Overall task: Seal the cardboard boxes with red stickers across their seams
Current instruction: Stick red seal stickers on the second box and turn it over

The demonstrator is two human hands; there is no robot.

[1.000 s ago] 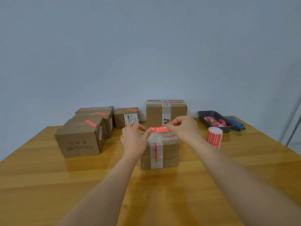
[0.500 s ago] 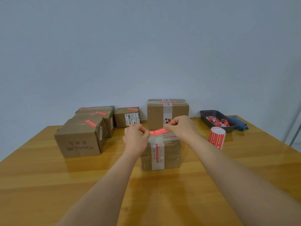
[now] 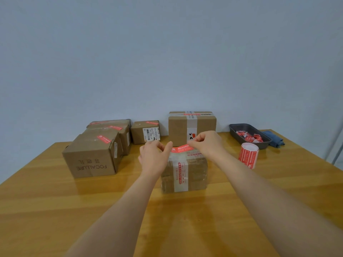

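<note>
On the wooden surface [image 3: 55, 210], the taped box [image 3: 185, 173] stood at the centre, sealed boxes [image 3: 92, 154] at 10 o'clock. Since one second earlier, the red sticker [image 3: 182, 148] had bowed into an arch above the box top. The left hand [image 3: 154, 158] and right hand [image 3: 206, 144] each pinched one end. I judge it was not yet pressed over the seam.

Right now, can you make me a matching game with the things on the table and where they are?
Things:
1. red sticker
2. sticker roll
3. grey tray
4. blue cloth

Places:
A. standing beside the right forearm
B. far right, behind the tray
C. stretched between both hands
D. holding crumpled red and white scraps

Pairs: 1-C, 2-A, 3-D, 4-B
</note>
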